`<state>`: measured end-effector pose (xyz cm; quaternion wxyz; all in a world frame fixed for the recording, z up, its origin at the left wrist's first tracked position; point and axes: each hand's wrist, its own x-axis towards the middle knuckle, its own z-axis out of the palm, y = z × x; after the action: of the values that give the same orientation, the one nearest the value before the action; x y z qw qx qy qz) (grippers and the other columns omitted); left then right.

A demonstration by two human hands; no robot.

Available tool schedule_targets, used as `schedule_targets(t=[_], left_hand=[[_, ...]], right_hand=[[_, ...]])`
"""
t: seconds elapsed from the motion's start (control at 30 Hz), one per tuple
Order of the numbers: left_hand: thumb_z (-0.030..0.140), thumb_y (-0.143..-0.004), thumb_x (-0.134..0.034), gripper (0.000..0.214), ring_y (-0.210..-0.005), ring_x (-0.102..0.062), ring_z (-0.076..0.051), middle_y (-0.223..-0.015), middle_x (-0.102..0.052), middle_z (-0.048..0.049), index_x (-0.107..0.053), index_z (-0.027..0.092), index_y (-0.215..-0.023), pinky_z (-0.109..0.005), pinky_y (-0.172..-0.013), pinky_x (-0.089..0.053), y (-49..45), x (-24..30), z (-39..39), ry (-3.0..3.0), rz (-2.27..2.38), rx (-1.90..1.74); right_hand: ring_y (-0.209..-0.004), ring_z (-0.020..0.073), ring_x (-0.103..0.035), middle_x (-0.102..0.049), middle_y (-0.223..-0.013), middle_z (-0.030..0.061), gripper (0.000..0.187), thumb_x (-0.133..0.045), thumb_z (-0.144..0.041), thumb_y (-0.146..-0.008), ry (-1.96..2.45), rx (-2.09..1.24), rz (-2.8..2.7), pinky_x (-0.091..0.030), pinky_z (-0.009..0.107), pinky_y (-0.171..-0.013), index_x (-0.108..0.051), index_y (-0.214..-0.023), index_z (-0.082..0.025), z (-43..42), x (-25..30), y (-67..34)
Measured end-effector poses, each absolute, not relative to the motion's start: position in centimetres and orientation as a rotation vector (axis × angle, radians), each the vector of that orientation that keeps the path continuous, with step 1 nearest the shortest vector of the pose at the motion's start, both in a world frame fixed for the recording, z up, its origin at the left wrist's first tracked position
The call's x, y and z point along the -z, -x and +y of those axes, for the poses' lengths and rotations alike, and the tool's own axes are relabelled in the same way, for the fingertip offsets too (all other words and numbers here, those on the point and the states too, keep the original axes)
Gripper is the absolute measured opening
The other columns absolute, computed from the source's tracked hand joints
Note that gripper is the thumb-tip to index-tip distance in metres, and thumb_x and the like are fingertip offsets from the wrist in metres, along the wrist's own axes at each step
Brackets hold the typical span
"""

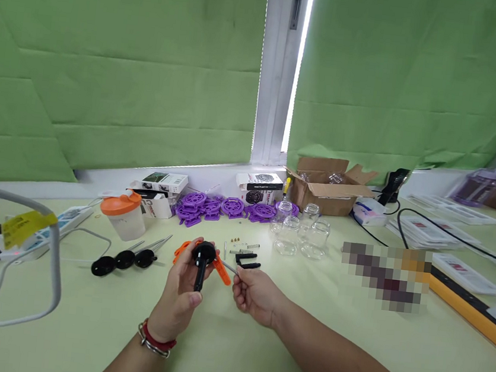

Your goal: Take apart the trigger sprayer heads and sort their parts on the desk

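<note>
The left hand (176,309) wraps its grip around a black stemmed disc (201,267) with orange arms (222,272) over a bench (219,356); the right hand (260,296) pinches a slim metal rod (230,267) (whether seated cannot be told). Work appears partway: coil springs (253,246) and a black bracket (248,265) lie loose beyond.

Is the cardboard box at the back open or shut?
Open. The cardboard box has its flaps spread apart, and clear items show inside.
</note>
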<state>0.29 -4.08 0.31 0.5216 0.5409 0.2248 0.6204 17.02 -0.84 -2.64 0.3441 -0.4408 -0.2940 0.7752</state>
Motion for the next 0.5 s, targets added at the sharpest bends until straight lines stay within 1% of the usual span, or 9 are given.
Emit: schedule_targets(t=[0.13, 0.23, 0.4, 0.5], left_hand=[[0.043, -0.060, -0.074, 0.076, -0.122, -0.043, -0.034, -0.125, -0.051, -0.0131, -0.048, 0.019, -0.127, -0.049, -0.104, -0.034, -0.07, -0.38, -4.01, -1.305, 0.585, -1.568], [0.044, -0.058, -0.075, 0.074, -0.115, -0.049, -0.033, -0.121, -0.054, -0.0127, -0.051, 0.018, -0.124, -0.047, -0.102, -0.036, 0.23, -0.43, -4.11, -1.323, 0.646, -1.590], [0.045, -0.054, -0.077, 0.080, -0.115, -0.050, -0.033, -0.122, -0.053, -0.0130, -0.049, 0.018, -0.125, -0.044, -0.098, -0.041, 0.45, -0.79, -4.32, -1.362, 0.691, -1.596], [0.044, -0.054, -0.078, 0.084, -0.117, -0.048, -0.032, -0.125, -0.050, -0.0129, -0.044, 0.020, -0.127, -0.043, -0.098, -0.042, 0.48, -1.13, -4.51, -1.482, 0.778, -1.559]], right_hand=[[-0.037, 0.0057, -0.041, -0.051, -0.049, -0.0023, 0.034, -0.039, -0.036, -0.092, 1.122, -2.038, -0.843, -0.028, 0.019, -0.041, -0.049, -0.067, -0.015, -1.08, 2.99, -16.87], [-0.038, 0.0076, -0.043, -0.053, -0.049, -0.0010, 0.035, -0.040, -0.039, -0.091, 1.094, -2.030, -0.936, -0.030, 0.021, -0.041, -0.050, -0.067, -0.015, -1.26, 3.31, -16.86], [-0.044, 0.0093, -0.049, -0.058, -0.056, 0.0019, 0.035, -0.048, -0.044, -0.086, 1.024, -1.991, -1.142, -0.035, 0.023, -0.044, -0.055, -0.072, -0.013, -1.61, 3.46, -16.83], [-0.043, 0.0075, -0.045, -0.057, -0.060, 0.0007, 0.030, -0.054, -0.043, -0.082, 1.155, -1.853, -1.220, -0.030, 0.021, -0.042, -0.056, -0.076, -0.014, -1.67, 2.88, -17.04]])
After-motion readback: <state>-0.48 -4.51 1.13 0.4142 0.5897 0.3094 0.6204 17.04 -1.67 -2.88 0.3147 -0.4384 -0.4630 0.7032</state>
